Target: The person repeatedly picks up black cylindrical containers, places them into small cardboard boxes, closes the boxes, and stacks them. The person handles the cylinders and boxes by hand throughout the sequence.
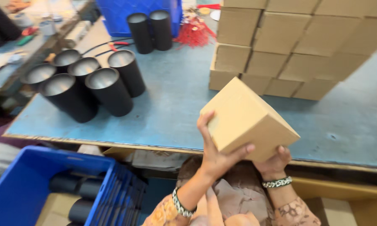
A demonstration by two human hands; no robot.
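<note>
A closed tan cardboard box (245, 117) is tilted in the air just above the table's near edge. My left hand (213, 152) grips its left side and lower face, thumb up along the side. My right hand (274, 163) supports it from underneath at the lower right corner; most of that hand is hidden by the box. Both wrists wear beaded bracelets.
A stack of the same tan boxes (289, 46) fills the table's back right. Several black cylinders with metallic insides (109, 90) stand at the left, two more (150, 29) by a blue crate (125, 12). Another blue crate (25, 184) with black cylinders sits lower left. The table top (171, 104) is blue.
</note>
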